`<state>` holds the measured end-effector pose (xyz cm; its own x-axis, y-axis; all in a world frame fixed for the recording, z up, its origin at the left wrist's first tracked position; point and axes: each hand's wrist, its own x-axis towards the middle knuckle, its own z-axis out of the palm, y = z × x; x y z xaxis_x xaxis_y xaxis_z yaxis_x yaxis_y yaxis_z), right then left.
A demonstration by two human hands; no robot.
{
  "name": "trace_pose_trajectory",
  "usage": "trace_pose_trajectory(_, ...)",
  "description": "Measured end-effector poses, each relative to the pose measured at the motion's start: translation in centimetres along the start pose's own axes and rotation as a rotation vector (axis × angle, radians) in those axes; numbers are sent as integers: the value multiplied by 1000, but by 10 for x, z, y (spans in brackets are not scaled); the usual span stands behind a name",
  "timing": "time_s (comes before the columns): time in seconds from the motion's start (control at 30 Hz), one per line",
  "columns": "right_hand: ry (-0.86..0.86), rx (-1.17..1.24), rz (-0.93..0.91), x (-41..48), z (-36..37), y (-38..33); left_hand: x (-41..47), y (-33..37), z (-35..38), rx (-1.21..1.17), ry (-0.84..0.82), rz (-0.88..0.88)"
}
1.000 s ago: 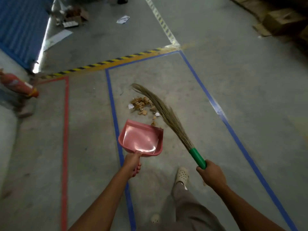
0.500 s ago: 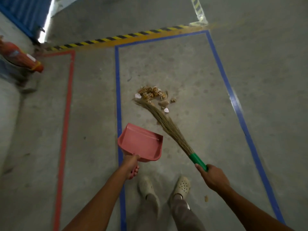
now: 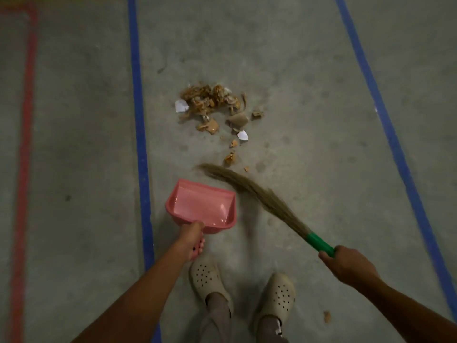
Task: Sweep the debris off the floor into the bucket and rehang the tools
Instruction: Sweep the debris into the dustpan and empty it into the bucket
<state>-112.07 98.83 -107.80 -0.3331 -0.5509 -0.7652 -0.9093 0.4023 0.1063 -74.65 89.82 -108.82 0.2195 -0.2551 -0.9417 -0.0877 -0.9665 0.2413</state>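
Concrete floor (image 3: 309,58): debris (image 3: 210,105) lies at 12 o'clock of the dustpan (image 3: 197,206), which the left hand (image 3: 191,241) grips at 6 o'clock. At 4 o'clock, the right hand (image 3: 346,263) clenches the broom (image 3: 262,196) by its green grip (image 3: 319,243). Scraps look light, brittle; bristles flex. Sweep gently.

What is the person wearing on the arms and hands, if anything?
Nothing visible. The left hand and the right hand have no gloves, and no ring or watch shows. The left forearm and right forearm are uncovered; no sleeve reaches into the picture.
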Motion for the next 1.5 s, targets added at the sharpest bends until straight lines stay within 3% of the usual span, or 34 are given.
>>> trace_pose_trajectory(0.23,88,-29,28,78,12,-19,77,7,36,34,-50,16)
trace_pose_trajectory(0.5,216,107,-46,125,-38,-93,90,47,44,1,-67,89)
trace_pose_trajectory(0.87,327,205,-107,86,-82,-148,65,100,10,-100,-67,156)
trace_pose_trajectory(1.17,382,399,-6,59,-112,-162,42,142,-31,-34,-64,186)
trace_pose_trajectory(1.5,164,723,234,109,-105,-185,75,178,-35,41,15,209)
